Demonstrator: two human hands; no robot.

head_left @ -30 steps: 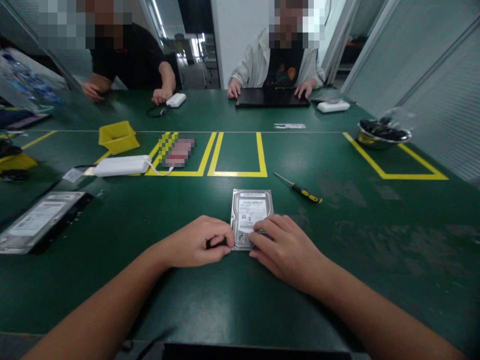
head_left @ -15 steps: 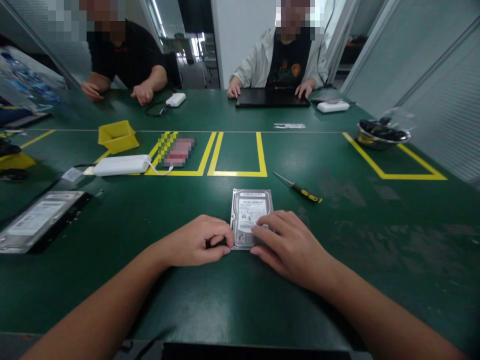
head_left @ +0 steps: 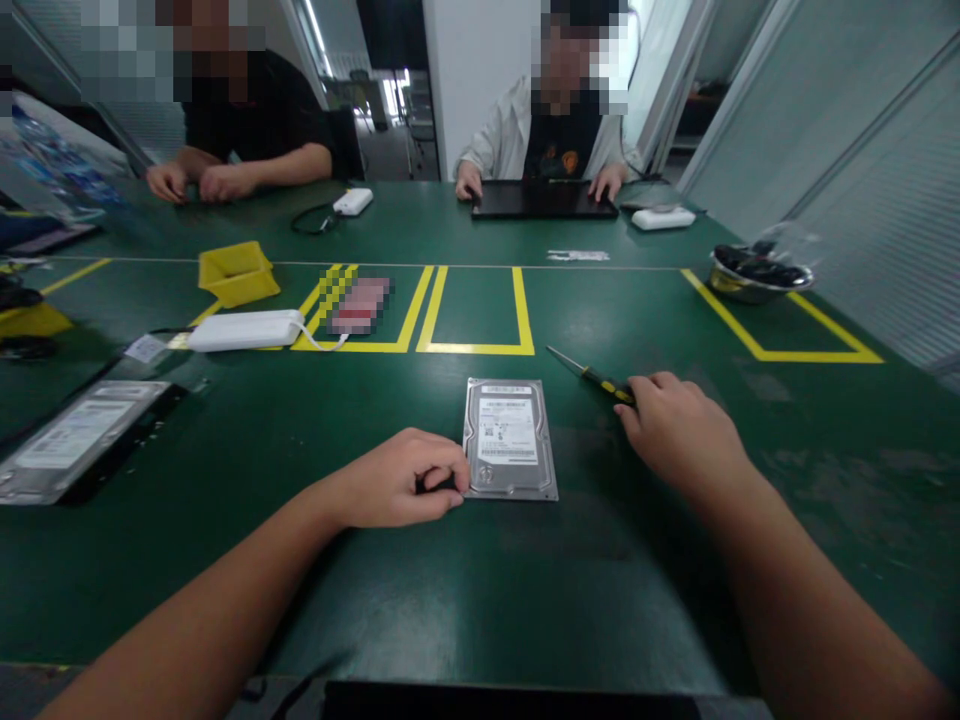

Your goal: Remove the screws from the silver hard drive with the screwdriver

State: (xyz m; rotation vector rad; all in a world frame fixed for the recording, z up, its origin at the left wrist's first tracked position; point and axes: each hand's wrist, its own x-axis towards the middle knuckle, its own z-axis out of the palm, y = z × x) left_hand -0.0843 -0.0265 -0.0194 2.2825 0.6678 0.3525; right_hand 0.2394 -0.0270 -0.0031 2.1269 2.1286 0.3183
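A silver hard drive with a white printed label lies flat on the green table. At its lower left corner is my left hand, fingers curled and thumb tip pressed in, closed on the drive's edge. Something dark shows inside the curl of those fingers; I cannot tell if it is an object or shadow. To the right, my right hand is closed around the handle end of a black-and-yellow screwdriver. The screwdriver's thin shaft points up and left, and its handle end is hidden by my fingers.
Another hard drive lies far left. Beyond are a white power bank cabled to a blurred phone, a yellow bin and a metal bowl of dark items. Two people sit opposite, one holding a black panel.
My right hand has left the hard drive, moving right to the screwdriver and closing on its handle. My left hand has stayed at the drive's corner. One person opposite has drawn their hands together.
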